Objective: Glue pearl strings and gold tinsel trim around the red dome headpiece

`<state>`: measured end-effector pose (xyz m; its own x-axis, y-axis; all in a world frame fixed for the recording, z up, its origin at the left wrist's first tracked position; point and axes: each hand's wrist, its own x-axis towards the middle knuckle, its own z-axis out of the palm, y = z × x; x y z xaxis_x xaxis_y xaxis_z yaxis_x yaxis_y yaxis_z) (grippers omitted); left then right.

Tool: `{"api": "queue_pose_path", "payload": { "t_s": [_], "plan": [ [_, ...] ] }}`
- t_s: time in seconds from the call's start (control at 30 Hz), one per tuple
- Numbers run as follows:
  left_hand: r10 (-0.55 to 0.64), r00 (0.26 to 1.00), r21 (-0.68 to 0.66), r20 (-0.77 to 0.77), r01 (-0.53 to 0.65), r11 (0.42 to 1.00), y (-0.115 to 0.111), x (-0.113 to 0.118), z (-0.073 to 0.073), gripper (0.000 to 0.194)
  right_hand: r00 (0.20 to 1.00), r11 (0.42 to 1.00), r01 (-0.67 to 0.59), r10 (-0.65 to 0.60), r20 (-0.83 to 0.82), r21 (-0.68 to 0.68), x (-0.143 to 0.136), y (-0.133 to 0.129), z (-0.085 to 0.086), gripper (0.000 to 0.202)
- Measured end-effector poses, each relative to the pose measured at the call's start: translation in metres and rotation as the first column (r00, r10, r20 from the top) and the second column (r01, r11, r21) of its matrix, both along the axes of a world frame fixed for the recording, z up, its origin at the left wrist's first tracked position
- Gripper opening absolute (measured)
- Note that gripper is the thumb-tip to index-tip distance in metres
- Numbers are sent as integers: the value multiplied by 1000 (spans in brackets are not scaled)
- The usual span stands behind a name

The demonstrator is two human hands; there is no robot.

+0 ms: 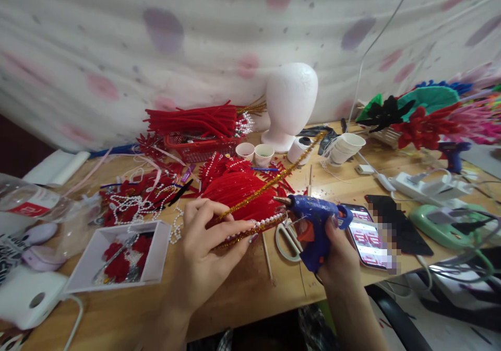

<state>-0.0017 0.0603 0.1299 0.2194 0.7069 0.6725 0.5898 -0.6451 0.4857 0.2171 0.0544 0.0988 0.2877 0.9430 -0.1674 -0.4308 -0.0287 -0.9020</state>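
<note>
My left hand [211, 246] is closed on a red craft piece edged with gold trim and a row of white pearl beads [266, 221]. From between its fingers a gold tinsel pipe cleaner [270, 185] slants up to the right. My right hand [338, 252] grips a blue hot glue gun [313, 212], its nozzle pointing left, close to the beaded edge and below the pipe cleaner. Behind the left hand lies a fan of red feather-like material [238, 191]. Scissors with pale handles [287, 244] rest on the table under the glue gun's nozzle.
A white foam head [291, 100] stands at the back beside a red basket [199, 149] of red stems. Paper cups [264, 155] sit before it. A white box [156, 257] holds red flowers at left. A phone [366, 236] and power strip [426, 186] lie at right.
</note>
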Motion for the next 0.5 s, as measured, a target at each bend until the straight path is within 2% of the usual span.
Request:
{"api": "queue_pose_path", "payload": {
  "t_s": [0.33, 0.5],
  "plan": [
    [20, 1000, 31, 4, -21, 999, 2, 1, 0, 22, 999, 999, 4, -5, 32, 35, -3, -1, -3, 49],
    [79, 994, 58, 81, -84, 995, 2, 0, -6, 30, 999, 998, -15, 12, 49, 69, -2, 0, -1, 46]
  ]
}}
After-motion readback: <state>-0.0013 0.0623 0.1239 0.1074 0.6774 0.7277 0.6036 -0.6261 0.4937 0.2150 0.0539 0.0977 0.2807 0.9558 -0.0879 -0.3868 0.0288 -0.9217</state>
